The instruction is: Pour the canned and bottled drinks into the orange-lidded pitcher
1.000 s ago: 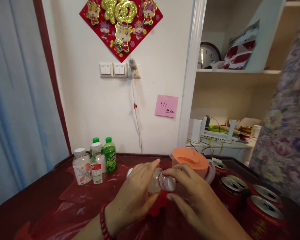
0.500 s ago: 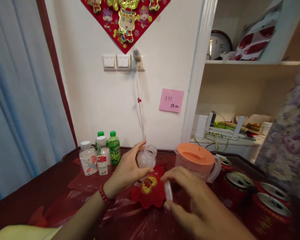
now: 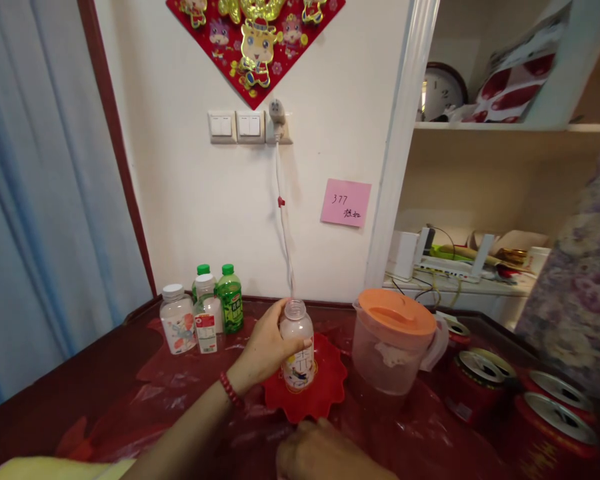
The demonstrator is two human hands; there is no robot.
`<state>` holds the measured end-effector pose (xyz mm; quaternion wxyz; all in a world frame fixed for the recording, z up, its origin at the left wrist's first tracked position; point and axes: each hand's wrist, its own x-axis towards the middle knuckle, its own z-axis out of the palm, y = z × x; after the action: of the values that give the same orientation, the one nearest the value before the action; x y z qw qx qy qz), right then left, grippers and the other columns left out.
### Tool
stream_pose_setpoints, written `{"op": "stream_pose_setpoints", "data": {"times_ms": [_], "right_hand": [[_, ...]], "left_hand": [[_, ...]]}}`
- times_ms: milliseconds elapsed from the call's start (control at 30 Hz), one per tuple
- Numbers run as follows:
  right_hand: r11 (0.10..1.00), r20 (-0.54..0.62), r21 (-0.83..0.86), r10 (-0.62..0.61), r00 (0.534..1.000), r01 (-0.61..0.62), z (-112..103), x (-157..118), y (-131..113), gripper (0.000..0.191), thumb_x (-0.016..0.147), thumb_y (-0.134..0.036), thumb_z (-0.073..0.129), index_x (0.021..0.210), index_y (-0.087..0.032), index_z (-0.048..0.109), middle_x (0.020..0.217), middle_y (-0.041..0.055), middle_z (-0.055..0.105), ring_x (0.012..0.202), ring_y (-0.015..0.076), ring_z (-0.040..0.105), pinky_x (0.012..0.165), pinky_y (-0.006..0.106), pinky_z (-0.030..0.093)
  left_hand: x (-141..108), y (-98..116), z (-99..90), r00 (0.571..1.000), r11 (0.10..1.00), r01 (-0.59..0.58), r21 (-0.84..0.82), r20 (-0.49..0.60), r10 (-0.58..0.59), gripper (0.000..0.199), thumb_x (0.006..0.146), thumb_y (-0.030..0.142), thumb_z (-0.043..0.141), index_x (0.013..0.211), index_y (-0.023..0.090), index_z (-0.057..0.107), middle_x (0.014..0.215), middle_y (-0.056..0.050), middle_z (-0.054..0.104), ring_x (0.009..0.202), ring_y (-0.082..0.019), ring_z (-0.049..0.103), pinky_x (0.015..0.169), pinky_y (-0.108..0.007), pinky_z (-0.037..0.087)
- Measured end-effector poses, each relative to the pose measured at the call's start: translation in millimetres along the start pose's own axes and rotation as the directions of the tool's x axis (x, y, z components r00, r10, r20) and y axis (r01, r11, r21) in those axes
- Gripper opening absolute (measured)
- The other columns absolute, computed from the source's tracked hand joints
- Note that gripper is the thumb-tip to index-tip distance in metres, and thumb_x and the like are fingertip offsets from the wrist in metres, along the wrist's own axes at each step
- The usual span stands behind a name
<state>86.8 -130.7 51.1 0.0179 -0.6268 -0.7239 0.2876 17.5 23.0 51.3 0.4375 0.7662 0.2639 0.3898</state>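
Observation:
My left hand (image 3: 267, 347), with a red bead bracelet at the wrist, is wrapped round a clear bottle with a printed label (image 3: 299, 360). The bottle is upright and uncapped, over the red scalloped plate (image 3: 333, 383). Just in front of the plate, low in the view, my right hand (image 3: 317, 450) is closed with its fingers curled down. Whatever it may hold is hidden. A clear pitcher with an orange lid (image 3: 395, 313) stands to the right of the plate.
Two white-capped bottles (image 3: 177, 320) and two green bottles (image 3: 231, 300) stand at the back left. Several red cans (image 3: 555, 427) are at the right. Behind the table are a wall with a pink note (image 3: 346, 203) and a shelf with a white router (image 3: 445, 267).
The bottle in my left hand has gone from tilted to upright over the plate. My right hand, which pinched a white cap, has moved down and left and closed.

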Motion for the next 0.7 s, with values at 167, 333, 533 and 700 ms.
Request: {"op": "stream_pose_setpoints", "data": {"times_ms": [167,333,533,700], "right_hand": [[0.995,-0.103,0.093,-0.035,0.994,0.044,-29,-44,7,0.017,0.08,-0.021,0.081,0.091,-0.023,0.069,0.095,-0.0007,0.072,0.09,0.0178,0.065,0.087,0.026,0.045],[0.841,-0.75,0.362,0.006,0.662,0.402,-64,-107,37,0.016,0.089,-0.037,0.067,0.084,-0.022,0.065,0.094,0.0011,0.069,0.087,0.0158,0.063,0.076,0.023,0.048],[0.843,-0.89,0.44,0.455,0.025,0.31,-85,-132,121,0.051,0.077,-0.069,0.073,0.094,-0.021,0.065,0.089,0.0045,0.069,0.076,0.0188,0.064,0.06,0.025,0.051],[0.853,-0.877,0.479,0.471,0.089,0.209,-84,-113,181,0.054,0.076,-0.066,0.073,0.106,-0.021,0.07,0.105,0.0077,0.071,0.093,0.0242,0.066,0.081,0.035,0.053]], "left_hand": [[2,-16,6.5,0.999,0.997,-0.006,0.076,-0.041,0.009,0.084,0.06,0.02,0.086,0.136,0.02,0.053,0.141,-0.014,0.062,0.132,-0.034,0.057,0.117,-0.05,0.039],[4,-24,8.4,0.999,0.997,-0.009,0.07,-0.044,0.012,0.08,0.06,0.021,0.084,0.134,0.018,0.054,0.139,-0.014,0.061,0.129,-0.033,0.058,0.115,-0.048,0.041],[6,-26,5.3,0.997,0.995,-0.048,0.085,-0.049,0.052,0.072,0.063,0.029,0.083,0.13,0.017,0.06,0.132,-0.014,0.066,0.125,-0.034,0.06,0.112,-0.049,0.043],[9,-29,-1.1,0.997,1.0,0.009,-0.009,0.078,-0.009,0.07,0.066,0.034,0.083,0.13,0.017,0.059,0.127,-0.012,0.07,0.121,-0.034,0.065,0.108,-0.048,0.048]]}}
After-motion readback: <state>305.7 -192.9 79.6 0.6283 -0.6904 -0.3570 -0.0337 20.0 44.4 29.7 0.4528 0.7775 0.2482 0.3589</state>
